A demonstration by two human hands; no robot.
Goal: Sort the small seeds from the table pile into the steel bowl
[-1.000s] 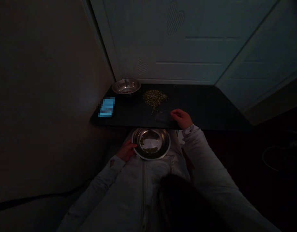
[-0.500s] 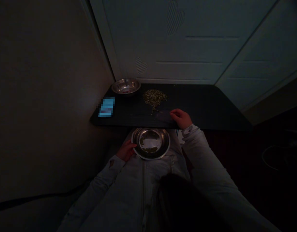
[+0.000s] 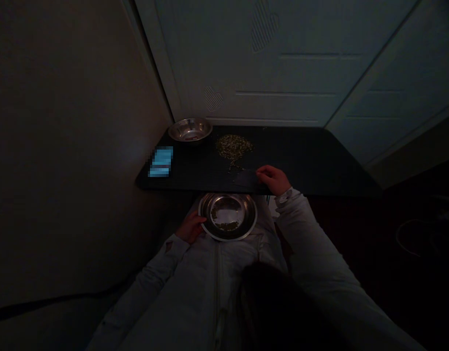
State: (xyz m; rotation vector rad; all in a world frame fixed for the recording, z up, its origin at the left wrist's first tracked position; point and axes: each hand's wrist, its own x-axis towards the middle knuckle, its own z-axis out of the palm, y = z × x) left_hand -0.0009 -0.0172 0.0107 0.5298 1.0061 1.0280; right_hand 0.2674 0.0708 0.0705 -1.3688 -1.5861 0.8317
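On my lap rests a shiny metal bowl with small green beans scattered over its bottom. My left hand grips its left rim, thumb on top. Over the front of the dark table, my right hand pinches a thin see-through plastic sheet, faint in the dim light. Beyond the sheet lies a pile of mixed green and pale beans, with a thin trail of them running toward me up to the sheet's far edge.
A second metal bowl stands at the table's back left corner. In front of it lies a lit phone, its screen blurred. White panels rise behind the black table, and a wall is close on the left.
The plastic sheet in my right hand has shifted or tilted slightly, and its far edge shows more plainly near the trail of beans. My left hand and the lap bowl stay put.
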